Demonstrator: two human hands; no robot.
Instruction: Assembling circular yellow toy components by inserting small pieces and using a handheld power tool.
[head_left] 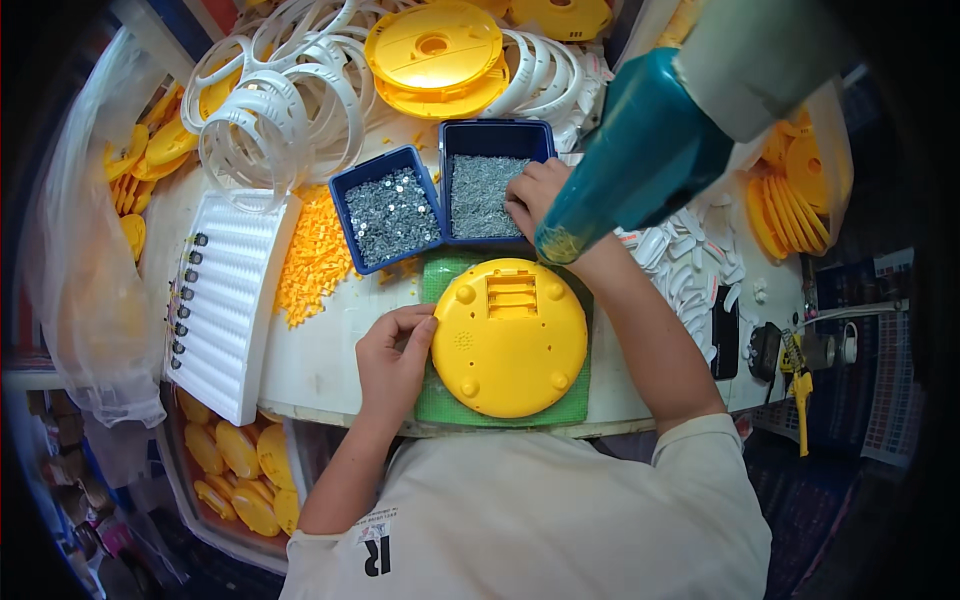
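Note:
A round yellow plastic housing (510, 365), with a battery compartment near its far edge, lies on a green mat (436, 385) at the front of the table. My left hand (393, 355) grips its left rim between thumb and fingers. Beyond it, my right hand (540, 192) reaches into a dark blue bin (497, 134) of small grey metal screws (482, 190). Its fingers are curled together among the screws, and whatever they pinch is too small to make out. Left of that bin stands a second blue bin (340, 189) with small metal parts (388, 212).
A large teal-and-grey tool (635, 150) hangs over my right wrist. Orange plastic pieces (316, 255) and a white ridged tray (225, 290) lie left. White rings (280, 110) and yellow discs (433, 45) are piled behind; small white parts (690, 255) cover the right.

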